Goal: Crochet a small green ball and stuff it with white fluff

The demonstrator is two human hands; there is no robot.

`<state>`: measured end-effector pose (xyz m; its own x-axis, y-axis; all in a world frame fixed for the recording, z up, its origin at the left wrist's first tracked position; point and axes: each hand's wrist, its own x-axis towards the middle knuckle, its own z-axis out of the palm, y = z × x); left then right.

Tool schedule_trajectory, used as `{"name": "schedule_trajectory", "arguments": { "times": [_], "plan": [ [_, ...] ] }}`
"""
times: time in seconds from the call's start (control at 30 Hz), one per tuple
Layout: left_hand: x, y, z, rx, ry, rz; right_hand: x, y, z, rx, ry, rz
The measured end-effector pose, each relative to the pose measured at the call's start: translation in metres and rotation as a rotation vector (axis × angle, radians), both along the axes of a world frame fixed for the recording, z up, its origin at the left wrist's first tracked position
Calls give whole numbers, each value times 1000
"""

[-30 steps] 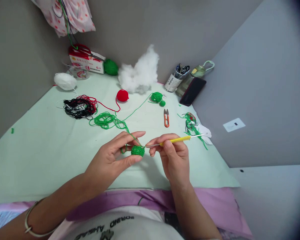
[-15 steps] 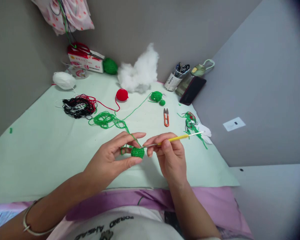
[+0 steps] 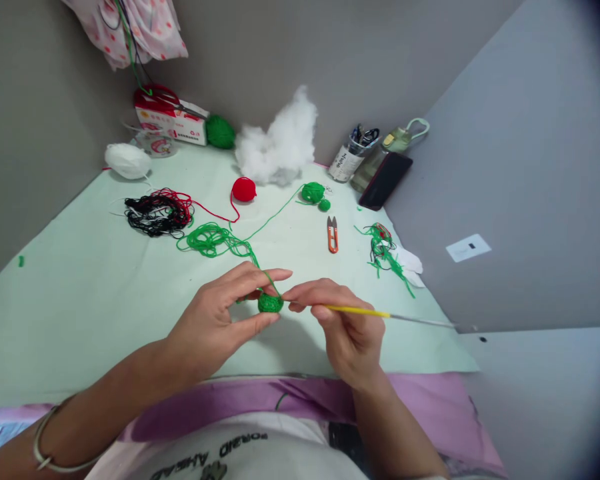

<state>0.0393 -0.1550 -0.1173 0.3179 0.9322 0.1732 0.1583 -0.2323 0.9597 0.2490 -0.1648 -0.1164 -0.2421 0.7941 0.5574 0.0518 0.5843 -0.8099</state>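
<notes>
My left hand (image 3: 220,307) pinches a small green crochet piece (image 3: 270,303) between thumb and fingers. Green yarn (image 3: 271,281) runs from the piece over my left fingers to a loose green tangle (image 3: 209,240) on the table. Between the thumb and fingers of my right hand (image 3: 347,327) is a crochet hook (image 3: 360,311) with a yellow grip and metal ends. Its near end meets the right edge of the green piece; the exact tip is hard to make out. The far end points right.
Orange thread snips (image 3: 333,235), a red yarn ball (image 3: 244,190) and a green ball (image 3: 313,193) lie beyond my hands. White stuffing (image 3: 280,140) sits against the wall. Black yarn (image 3: 157,213) is at left, yarn scraps (image 3: 387,253) and a phone (image 3: 386,181) at right.
My right hand has turned and shifted slightly right and down, so the hook's far end now points lower to the right. The green piece has moved slightly left.
</notes>
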Motion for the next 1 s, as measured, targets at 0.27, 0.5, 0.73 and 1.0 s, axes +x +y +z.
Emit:
{"name": "schedule_trajectory", "arguments": {
  "times": [0.27,0.5,0.73,1.0],
  "plan": [
    [0,1,5,-23,-24,-6,-5,2,1,-212,200,3],
    [0,3,4,15,17,13,-3,1,1,-113,51,-16],
    [-1,4,7,13,37,21,-9,1,-2,-24,13,-2],
    [0,1,10,-193,-71,26,-14,15,-7,-502,410,80]
  ]
}}
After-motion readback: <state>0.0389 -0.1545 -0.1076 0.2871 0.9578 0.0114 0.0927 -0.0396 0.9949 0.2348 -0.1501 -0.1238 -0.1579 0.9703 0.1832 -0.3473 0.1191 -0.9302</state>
